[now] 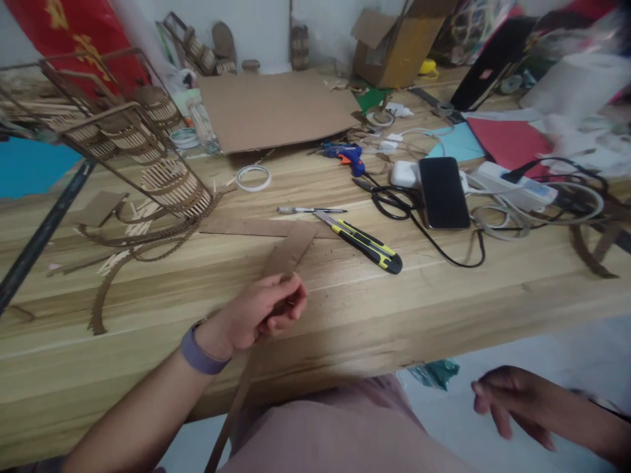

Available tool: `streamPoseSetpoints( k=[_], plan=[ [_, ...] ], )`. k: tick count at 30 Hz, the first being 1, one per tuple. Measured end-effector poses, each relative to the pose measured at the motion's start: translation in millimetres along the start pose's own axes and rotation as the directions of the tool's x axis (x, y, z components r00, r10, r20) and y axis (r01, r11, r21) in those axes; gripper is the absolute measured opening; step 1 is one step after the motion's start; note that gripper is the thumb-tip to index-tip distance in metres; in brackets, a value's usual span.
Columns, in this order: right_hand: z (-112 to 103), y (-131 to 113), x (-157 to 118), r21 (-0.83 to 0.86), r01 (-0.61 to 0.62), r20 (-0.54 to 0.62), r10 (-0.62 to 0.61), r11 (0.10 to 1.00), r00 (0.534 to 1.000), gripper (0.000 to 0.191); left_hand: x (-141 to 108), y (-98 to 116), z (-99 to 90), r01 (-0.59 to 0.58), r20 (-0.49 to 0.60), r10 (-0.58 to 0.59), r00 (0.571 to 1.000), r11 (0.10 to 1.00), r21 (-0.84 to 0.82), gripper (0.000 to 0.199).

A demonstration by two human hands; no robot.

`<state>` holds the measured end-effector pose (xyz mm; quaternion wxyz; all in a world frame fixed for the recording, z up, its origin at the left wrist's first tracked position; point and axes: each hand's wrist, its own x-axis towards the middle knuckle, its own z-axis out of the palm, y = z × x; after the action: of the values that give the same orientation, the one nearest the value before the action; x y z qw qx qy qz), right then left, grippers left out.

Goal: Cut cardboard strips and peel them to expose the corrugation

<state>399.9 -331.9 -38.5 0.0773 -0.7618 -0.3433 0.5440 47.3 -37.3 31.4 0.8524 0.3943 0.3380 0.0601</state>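
My left hand (pixel 263 309), with a purple band at the wrist, is over the table's near part. Its fingers are curled in with thumb and fingertips together; what they hold, if anything, I cannot make out. Under it, a cardboard strip (pixel 290 248) runs toward me, and a narrow brown length reaches past the table edge. Another cardboard strip (pixel 236 226) lies crosswise beyond. A yellow and black utility knife (pixel 367 243), blade out, rests just past the hand, beside a pen (pixel 310 210). My right hand (pixel 522 397) hangs off the table edge at lower right, fingers apart, holding nothing.
A black-screened phone (pixel 444 194) lies among cables and a power strip (pixel 513 185). Farther back are a blue glue gun (pixel 348 157), a tape roll (pixel 253 178) and a large cardboard sheet (pixel 280 108). Stick-and-cardboard models (pixel 172 187) stand at left, near curled corrugated strips (pixel 101 299).
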Motion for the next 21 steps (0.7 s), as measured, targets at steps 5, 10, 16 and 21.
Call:
streamPoseSetpoints(
  k=[5, 10, 16, 21],
  plan=[
    [-18.7, -104.9, 10.4, -0.07, 0.435, 0.071, -0.431, 0.898, 0.9, 0.041, -1.1, -3.5, 5.8, 0.034, 0.118, -0.031, 0.993, 0.999, -0.031, 0.039],
    [2.1, -237.4, 24.2, -0.426, 0.792, -0.105, -0.893, 0.437, 0.437, 0.037, -2.0, -7.9, 7.4, 0.036, 0.158, -0.036, 0.987, 0.999, -0.001, 0.043],
    [14.4, -306.4, 64.5, -0.361, 0.903, 0.3, -0.888, 0.232, 0.348, 0.031, 4.1, -9.5, -1.9, -0.042, 0.204, 0.041, 0.978, 0.999, 0.004, 0.057],
    [-28.0, -301.1, 88.4, 0.048, 0.822, -0.062, -0.82, 0.568, 0.57, 0.027, 16.5, -2.1, -28.5, -0.177, 0.048, 0.198, 0.979, 0.943, -0.28, 0.049]
  ],
)
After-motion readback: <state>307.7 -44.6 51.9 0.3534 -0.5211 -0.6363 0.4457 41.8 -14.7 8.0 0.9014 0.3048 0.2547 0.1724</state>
